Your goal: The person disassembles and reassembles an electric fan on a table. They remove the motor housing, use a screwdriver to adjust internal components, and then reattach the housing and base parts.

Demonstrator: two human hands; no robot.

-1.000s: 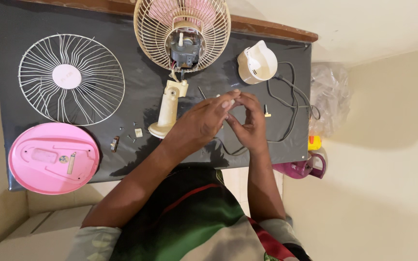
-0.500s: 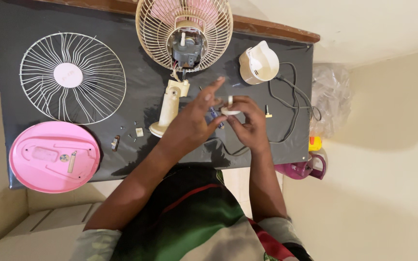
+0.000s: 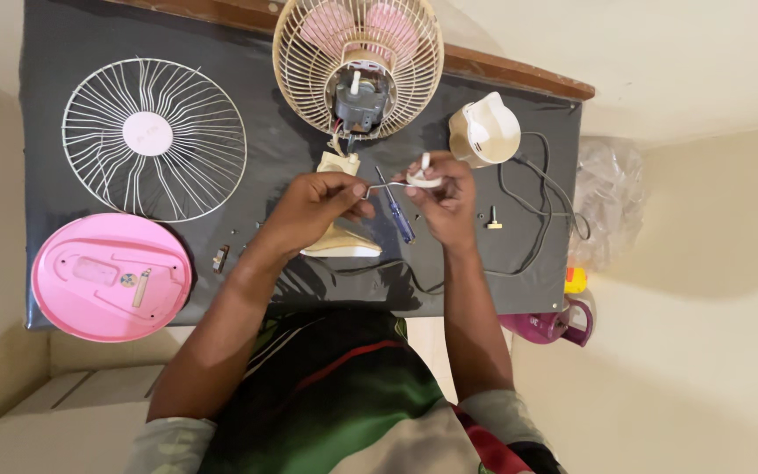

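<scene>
My left hand (image 3: 316, 206) pinches the end of a thin bent metal rod (image 3: 382, 185). The rod's other end meets a small white plastic part (image 3: 423, 178), which my right hand (image 3: 446, 200) grips at the fingertips. Both hands hover over a dark mat (image 3: 89, 61). A blue-handled screwdriver (image 3: 400, 219) lies on the mat between them. Partly hidden under my left hand sits a cream fan neck piece (image 3: 341, 244). Just beyond the hands stands the cream rear fan grille with its bare motor (image 3: 357, 92).
A white front grille (image 3: 155, 139) lies at the left and a pink fan base (image 3: 111, 276) at the near left. A cream motor cover (image 3: 484, 132), black cable (image 3: 532, 237) and small knob (image 3: 493, 219) are at the right. Off the mat are a plastic bag (image 3: 609, 193) and pink jug (image 3: 559, 322).
My hands were close together over the small white part. They have drawn apart, the left hand now holding the thin rod out to the left.
</scene>
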